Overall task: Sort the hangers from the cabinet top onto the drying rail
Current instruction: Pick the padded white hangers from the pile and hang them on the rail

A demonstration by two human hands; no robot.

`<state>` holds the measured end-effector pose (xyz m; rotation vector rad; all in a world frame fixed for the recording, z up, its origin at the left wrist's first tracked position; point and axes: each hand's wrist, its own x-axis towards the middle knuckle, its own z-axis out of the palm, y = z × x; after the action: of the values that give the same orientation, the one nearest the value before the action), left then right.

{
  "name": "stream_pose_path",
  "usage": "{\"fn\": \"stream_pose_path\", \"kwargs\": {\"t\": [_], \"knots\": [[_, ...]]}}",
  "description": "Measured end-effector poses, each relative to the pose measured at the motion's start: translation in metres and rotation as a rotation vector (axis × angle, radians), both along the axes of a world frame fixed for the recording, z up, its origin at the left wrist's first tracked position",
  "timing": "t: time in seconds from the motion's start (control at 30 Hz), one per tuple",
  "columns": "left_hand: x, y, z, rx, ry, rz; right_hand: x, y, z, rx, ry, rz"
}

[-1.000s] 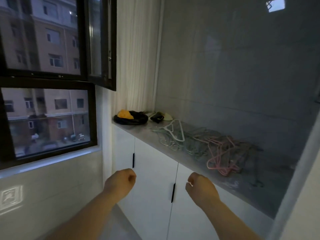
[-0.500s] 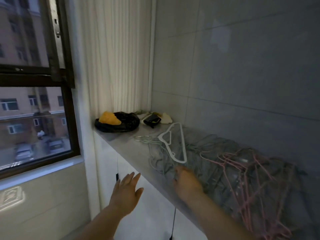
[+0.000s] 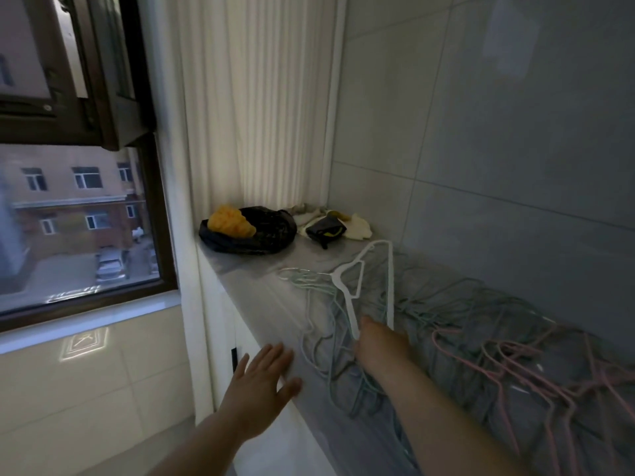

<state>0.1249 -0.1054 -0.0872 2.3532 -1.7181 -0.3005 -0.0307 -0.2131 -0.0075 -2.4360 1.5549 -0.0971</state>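
A tangled heap of thin hangers lies along the grey cabinet top (image 3: 261,286): pale green hangers (image 3: 436,304) in the middle and pink hangers (image 3: 515,365) to the right. One white hanger (image 3: 339,275) lies on top of the green ones. My right hand (image 3: 378,345) rests on the heap over the white hanger's bottom bar, fingers curled down around it. Over the cabinet's front edge, my left hand (image 3: 264,383) hovers flat with fingers spread, holding nothing. No drying rail is in view.
A black bag (image 3: 261,235) with a yellow lump (image 3: 230,223) sits at the far end of the top, beside a dark pouch (image 3: 324,230) and white cloth (image 3: 359,226). A curtain (image 3: 257,115) hangs behind; a window (image 3: 79,218) is left, a tiled wall right.
I have stepped closer to the cabinet. Both hands went from loose fists to reaching out: the right hand landed on the heap at the white hanger, the left opened near the edge.
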Motion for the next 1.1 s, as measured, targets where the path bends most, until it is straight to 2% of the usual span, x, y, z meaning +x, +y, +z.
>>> {"fn": "stream_pose_path", "kwargs": {"t": [0.13,0.53,0.73,0.9,1.0,1.1], "knots": [[-0.003,0.002,0.006,0.004,0.012,-0.003,0.003,-0.011,0.002,-0.03,0.027,0.005],[-0.006,0.004,0.011,0.05,0.014,-0.016,-0.007,-0.02,0.005,-0.486,-0.077,-0.004],[-0.003,0.003,0.008,0.041,0.017,-0.01,-0.007,-0.024,0.009,-0.514,-0.19,-0.013],[0.003,-0.001,0.023,0.036,0.088,-0.009,-0.017,-0.03,0.016,-0.591,-0.182,-0.054],[0.006,-0.002,0.04,-0.057,0.21,0.044,-0.03,-0.03,0.028,-0.707,-0.341,-0.136],[0.008,0.002,0.052,-0.174,0.306,0.091,-0.041,-0.025,0.041,-0.979,-0.479,-0.118]]}}
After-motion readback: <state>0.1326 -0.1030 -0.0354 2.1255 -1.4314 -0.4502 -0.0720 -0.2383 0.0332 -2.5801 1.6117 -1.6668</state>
